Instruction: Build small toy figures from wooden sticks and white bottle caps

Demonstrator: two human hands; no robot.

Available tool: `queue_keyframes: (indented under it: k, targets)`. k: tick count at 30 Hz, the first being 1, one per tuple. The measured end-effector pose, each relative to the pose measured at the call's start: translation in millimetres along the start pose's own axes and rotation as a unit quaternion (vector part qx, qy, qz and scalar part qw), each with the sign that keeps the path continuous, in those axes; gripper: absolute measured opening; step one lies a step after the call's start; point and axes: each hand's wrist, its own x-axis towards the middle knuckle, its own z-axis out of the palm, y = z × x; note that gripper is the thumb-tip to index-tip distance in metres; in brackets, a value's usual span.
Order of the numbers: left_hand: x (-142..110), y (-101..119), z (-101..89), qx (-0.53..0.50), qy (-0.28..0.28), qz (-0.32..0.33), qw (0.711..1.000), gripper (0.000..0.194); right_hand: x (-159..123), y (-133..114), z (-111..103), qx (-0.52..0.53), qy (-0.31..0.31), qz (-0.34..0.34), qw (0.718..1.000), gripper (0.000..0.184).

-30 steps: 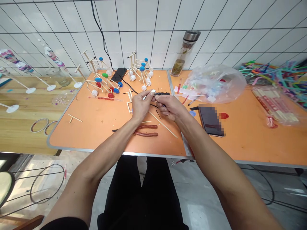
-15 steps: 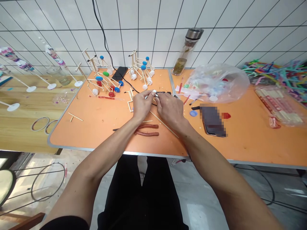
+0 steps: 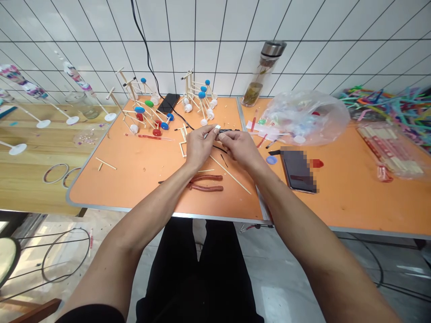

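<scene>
My left hand (image 3: pixel 201 146) pinches a small white piece (image 3: pixel 217 127) between thumb and fingertips. Close on its right, the fingers of my right hand (image 3: pixel 239 146) are pressed together; what they hold, if anything, is hidden. A dark object (image 3: pixel 229 131) shows just behind these fingers, its kind unclear. Below the hands, a long thin wooden stick (image 3: pixel 232 176) lies at a slant, with a short thin black piece (image 3: pixel 224 160) near it. Pliers with red-brown handles (image 3: pixel 208 177) rest nearer the front edge, partly covered by my left forearm. A small wooden stick frame (image 3: pixel 182 146) lies beside my left hand.
Stick models with coloured round wheels (image 3: pixel 148 112) stand at the back left, near a black phone (image 3: pixel 168 103). A glass tea bottle (image 3: pixel 257 83), a plastic bag (image 3: pixel 305 116), another phone (image 3: pixel 296 170) and packed sticks (image 3: pixel 392 148) are to the right.
My right hand has shifted slightly right, and its fingers have drawn a little away from my left hand. The short black piece on the table now shows between my forearms.
</scene>
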Motion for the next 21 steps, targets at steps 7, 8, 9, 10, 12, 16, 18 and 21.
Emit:
queue_keyframes:
  k: [7,8,9,10,12,16,18,21]
  targets:
    - [0,-3,-0.7,0.035,0.008,-0.004,0.999,0.022,-11,4,21,-0.338,0.123,-0.114,0.926,0.032]
    - [0,-3,-0.7,0.036,0.006,0.000,0.999,0.023,-9,3,18,-0.273,0.114,-0.107,0.949,0.030]
    - [0,-3,-0.7,0.036,0.003,0.003,0.999,0.024,-7,1,14,-0.186,0.095,-0.086,0.974,0.029]
    - [0,-3,-0.7,0.036,-0.001,0.006,0.999,0.025,-5,0,9,-0.085,0.063,-0.049,0.993,0.029]
    - [0,-2,-0.8,0.029,-0.008,0.012,0.999,0.027,1,-3,-4,0.123,-0.035,0.064,0.990,0.025]
    - [-1,4,-1.0,-0.025,-0.011,0.006,1.000,0.028,7,-6,-22,0.329,-0.203,0.175,0.906,0.017]
    - [0,5,-1.3,-0.030,-0.009,-0.005,0.999,0.027,7,-6,-19,0.299,-0.186,0.154,0.923,0.018]
    - [2,3,-1.7,0.004,-0.010,-0.009,1.000,0.022,0,-2,-3,0.056,-0.022,0.026,0.998,0.025]
